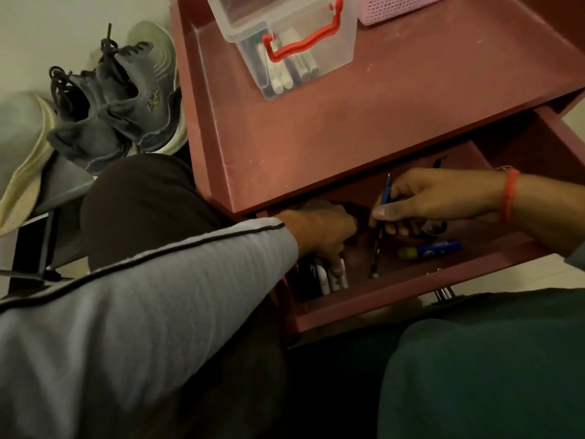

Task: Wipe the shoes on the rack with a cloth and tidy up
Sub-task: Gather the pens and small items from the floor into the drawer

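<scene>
Inside the open drawer (364, 307) of the dark red wooden cabinet (348, 137), much is in shadow: the left hand (319, 229) reaches into the near left corner, its fingers curled down over a bunch of white-capped markers (332, 278), though whether it grips them or only touches them I cannot tell. Its grey sleeve (142, 296) crosses the lower left. The right hand (437, 198), a red thread band (509, 194) on its wrist, pinches a blue pen (381, 223) between thumb and fingers, the pen standing nearly upright with its tip near the drawer floor. A blue and yellow tube-shaped item (430, 248) lies further right in the drawer; its label is unreadable. Up on the cabinet top stands a clear plastic box with a red handle (294, 42), holding more markers, and just beside it a pink perforated basket (399, 7), cut off by the upper edge. Left of the cabinet, against a pale wall, dark grey laced sneakers (107, 103) sit on a rack (41, 236) whose frame is only partly visible.
</scene>
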